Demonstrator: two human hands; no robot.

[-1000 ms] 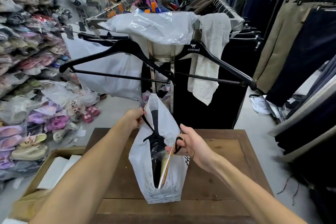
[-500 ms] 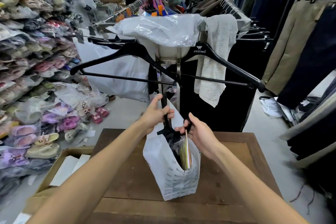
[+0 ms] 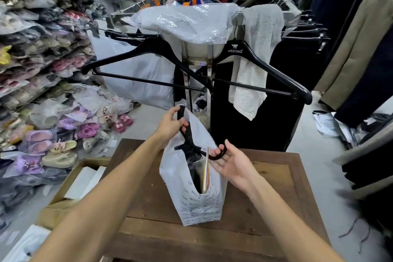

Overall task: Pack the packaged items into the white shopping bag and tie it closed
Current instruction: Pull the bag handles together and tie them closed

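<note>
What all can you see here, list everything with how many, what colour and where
shopping bag: one, white with small dark print, upright on the table, open at the top
bag ties: two, black, one in each hand
packaged items: count unclear, dark and yellowish, inside the bag
table: one, brown wood, under the bag
hangers: two, black, on the rack behind the table
wrapped garment: one, pale grey in clear plastic, on top of the rack
grey cloth: one, draped over the rack
bagged slippers: many, pink, purple, cream, piled left
cardboard box: one, brown, on the floor left
left hand: closed on one tie
right hand: fingers loosely hooking the other tie
</note>
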